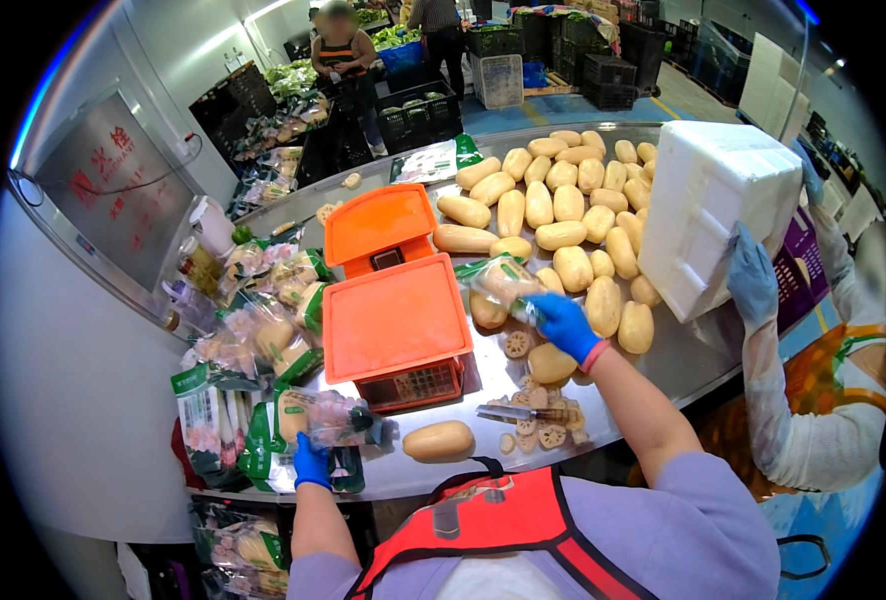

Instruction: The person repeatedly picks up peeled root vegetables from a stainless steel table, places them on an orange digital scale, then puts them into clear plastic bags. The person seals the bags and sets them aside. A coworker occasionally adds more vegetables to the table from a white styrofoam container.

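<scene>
My left hand (312,463), in a blue glove, holds the lower end of a printed plastic bag (330,417) with a lotus root piece in it. My right hand (567,325), also blue-gloved, grips the end of another bagged lotus root (504,280) above the loose roots. Between my hands stand two orange-topped scales, the nearer one (396,318) and the farther one (380,219). A whole lotus root (438,441) lies near the table's front edge. A knife (518,412) rests on cut lotus slices (551,435). Many peeled lotus roots (569,204) cover the table's middle.
At the right, a co-worker's gloved hands tilt a white foam box (713,217) over the steel table (683,352), beside a purple crate (803,262). Filled bags (270,330) pile up at the left, by flat bags (206,420). Another person (341,56) stands beyond the table.
</scene>
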Tool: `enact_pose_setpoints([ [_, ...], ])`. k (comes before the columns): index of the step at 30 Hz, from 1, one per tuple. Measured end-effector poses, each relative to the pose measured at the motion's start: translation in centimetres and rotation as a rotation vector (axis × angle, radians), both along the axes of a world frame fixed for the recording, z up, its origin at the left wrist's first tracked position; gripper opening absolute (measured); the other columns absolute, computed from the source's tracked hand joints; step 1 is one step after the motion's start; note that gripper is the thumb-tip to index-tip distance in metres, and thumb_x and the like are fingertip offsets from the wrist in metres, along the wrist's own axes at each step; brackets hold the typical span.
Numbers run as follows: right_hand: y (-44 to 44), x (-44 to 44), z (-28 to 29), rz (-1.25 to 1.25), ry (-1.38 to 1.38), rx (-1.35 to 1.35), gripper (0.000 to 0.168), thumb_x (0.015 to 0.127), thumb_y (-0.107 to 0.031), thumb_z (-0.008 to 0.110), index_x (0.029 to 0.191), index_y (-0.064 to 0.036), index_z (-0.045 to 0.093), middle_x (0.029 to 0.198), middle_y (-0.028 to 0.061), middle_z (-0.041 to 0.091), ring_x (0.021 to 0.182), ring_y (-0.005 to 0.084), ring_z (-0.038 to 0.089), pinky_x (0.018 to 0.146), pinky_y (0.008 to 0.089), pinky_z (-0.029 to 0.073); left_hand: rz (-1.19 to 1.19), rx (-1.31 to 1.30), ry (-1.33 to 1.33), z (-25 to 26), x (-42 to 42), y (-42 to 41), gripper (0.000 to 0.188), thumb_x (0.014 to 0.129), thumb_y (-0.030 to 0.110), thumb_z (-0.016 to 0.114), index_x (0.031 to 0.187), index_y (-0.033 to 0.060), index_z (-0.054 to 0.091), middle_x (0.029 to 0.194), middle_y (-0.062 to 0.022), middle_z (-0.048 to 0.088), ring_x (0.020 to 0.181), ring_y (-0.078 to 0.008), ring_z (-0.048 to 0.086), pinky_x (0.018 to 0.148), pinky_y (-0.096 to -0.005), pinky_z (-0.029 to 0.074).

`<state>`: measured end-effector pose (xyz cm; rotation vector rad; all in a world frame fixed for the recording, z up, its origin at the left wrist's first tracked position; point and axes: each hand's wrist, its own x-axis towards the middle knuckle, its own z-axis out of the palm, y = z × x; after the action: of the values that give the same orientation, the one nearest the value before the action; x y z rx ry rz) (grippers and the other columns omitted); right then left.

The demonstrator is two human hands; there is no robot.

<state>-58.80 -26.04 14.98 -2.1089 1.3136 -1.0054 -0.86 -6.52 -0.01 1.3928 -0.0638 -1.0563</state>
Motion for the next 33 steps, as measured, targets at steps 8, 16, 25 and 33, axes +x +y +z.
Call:
enact_pose_setpoints([
  [8,5.2,-10.6,-1.6,-0.198,-0.843,0.371,0.049,0.093,-0.024,0.066,0.135,-0.004,0.053,0.128,0.0051,0.058,0.115,0.0201,0.055,0.099,0.0299,0.043,-0.011,0.011,0.0,1.4,-0.4,0.3,0.041,0.096,0.045,0.056,0.117,0.0104,0.058,0.099,-0.0046,0.067,0.083,-0.0169,0.065,0.069,-0.028,0.054],
  [16,0.2,-19.7,-7.7,-0.805,-1.241,0.512,0.057,0.093,-0.032,0.062,0.142,-0.01,0.042,0.137,0.0064,0.047,0.129,0.0238,0.043,0.105,0.0379,0.038,-0.002,-0.018,0.01,1.4,-1.0,-0.4,0.042,0.094,0.046,0.058,0.118,0.011,0.058,0.1,-0.0051,0.067,0.086,-0.0182,0.065,0.068,-0.0271,0.054],
  [25,-3.7,-20.5,-9.8,-0.542,-1.698,0.369,0.05,0.1,-0.039,0.037,0.148,-0.023,0.032,0.158,0.0115,0.022,0.144,0.0302,0.023,0.117,0.0402,0.019,-0.005,0.045,-0.03,0.2,0.1,-0.3,0.044,0.097,0.046,0.052,0.119,0.0083,0.058,0.102,-0.0081,0.067,0.086,-0.0215,0.066,0.069,-0.031,0.055],
  [33,-3.8,-18.5,-9.0,-0.681,-1.787,0.414,0.048,0.101,-0.041,0.034,0.147,-0.028,0.032,0.157,0.0132,0.023,0.142,0.0335,0.026,0.118,0.0416,0.02,0.004,0.095,-0.089,-0.1,0.8,0.1,0.046,0.097,0.046,0.052,0.12,0.0066,0.057,0.108,-0.0112,0.065,0.088,-0.0234,0.065,0.07,-0.0331,0.055],
])
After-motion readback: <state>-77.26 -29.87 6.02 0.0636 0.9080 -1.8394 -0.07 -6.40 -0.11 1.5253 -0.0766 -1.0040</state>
